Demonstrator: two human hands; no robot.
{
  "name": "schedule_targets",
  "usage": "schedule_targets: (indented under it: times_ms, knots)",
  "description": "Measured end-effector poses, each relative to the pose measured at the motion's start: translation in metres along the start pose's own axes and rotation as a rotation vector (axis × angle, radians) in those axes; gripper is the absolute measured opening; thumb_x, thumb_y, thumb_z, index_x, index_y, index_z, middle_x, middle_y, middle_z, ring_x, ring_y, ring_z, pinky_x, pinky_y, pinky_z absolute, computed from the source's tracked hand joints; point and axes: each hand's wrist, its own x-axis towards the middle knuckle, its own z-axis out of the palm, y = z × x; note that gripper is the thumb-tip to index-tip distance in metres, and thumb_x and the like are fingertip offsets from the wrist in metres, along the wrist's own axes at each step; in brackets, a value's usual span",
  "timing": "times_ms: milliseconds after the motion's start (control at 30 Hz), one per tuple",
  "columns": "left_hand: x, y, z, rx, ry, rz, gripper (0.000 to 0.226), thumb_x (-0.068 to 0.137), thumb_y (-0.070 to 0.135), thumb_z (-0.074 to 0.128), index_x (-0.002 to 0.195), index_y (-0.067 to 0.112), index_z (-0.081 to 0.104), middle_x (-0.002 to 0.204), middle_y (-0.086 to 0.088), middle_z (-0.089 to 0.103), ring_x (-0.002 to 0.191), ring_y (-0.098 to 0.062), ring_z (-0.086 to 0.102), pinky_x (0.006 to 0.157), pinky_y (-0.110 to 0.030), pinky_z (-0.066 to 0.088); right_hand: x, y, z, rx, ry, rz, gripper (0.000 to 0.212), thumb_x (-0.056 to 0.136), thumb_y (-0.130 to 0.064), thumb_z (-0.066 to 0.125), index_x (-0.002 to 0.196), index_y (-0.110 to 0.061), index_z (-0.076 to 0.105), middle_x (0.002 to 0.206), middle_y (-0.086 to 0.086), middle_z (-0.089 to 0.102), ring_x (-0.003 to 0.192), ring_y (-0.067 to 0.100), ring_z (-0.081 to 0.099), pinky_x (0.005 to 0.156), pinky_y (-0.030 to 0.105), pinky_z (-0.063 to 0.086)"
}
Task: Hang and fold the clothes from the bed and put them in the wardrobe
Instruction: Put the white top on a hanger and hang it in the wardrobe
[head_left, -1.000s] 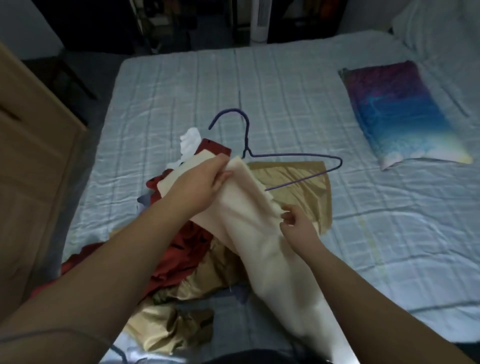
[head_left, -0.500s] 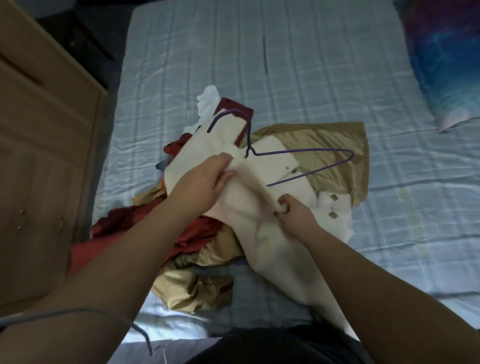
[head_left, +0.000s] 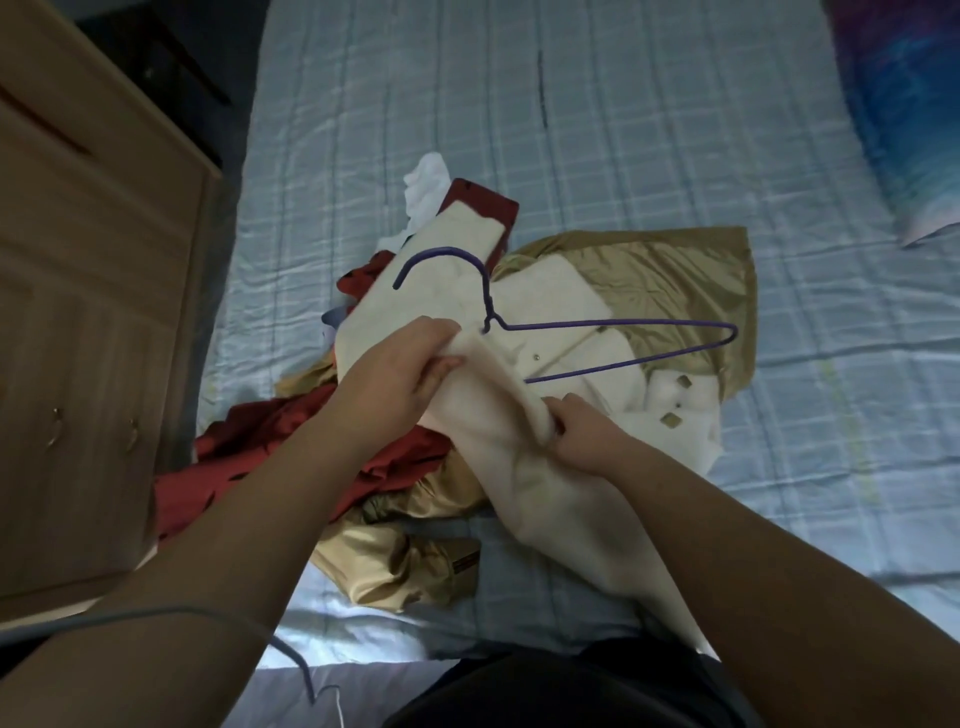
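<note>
On the blue checked bed (head_left: 623, 130), the cream buttoned garment (head_left: 545, 291) is gripped by the left hand (head_left: 395, 374) and pinched by the right hand (head_left: 582, 436), and the thin purple wire hanger (head_left: 623, 324) lying across it could be flicked off by a tug.

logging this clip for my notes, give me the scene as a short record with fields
left hand: grips a fold of the cream garment
right hand: pinches the same garment, nearer the person
purple hanger: lies on the cream garment, one end hidden by the fold
pile: gold garment and red garment beneath, on the bed
left edge: wooden cabinet
</note>
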Motion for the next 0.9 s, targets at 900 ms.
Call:
schedule_targets:
  times_ms: [900]
  knots:
    - [0.102, 0.134, -0.08, -0.022, 0.178, 0.335, 0.037, 0.094, 0.045, 0.031, 0.12, 0.032, 0.053, 0.106, -0.014, 0.07, 0.096, -0.035, 0.067, 0.081, -0.047, 0.053, -0.234, -0.035, -0.165, 0.217, 1.404, 0.014, 0.038, 0.082, -0.011, 0.038, 0.113, -0.025, 0.054, 0.099, 0.005, 0.058, 0.09, 0.021, 0.051, 0.079, 0.033, 0.038]
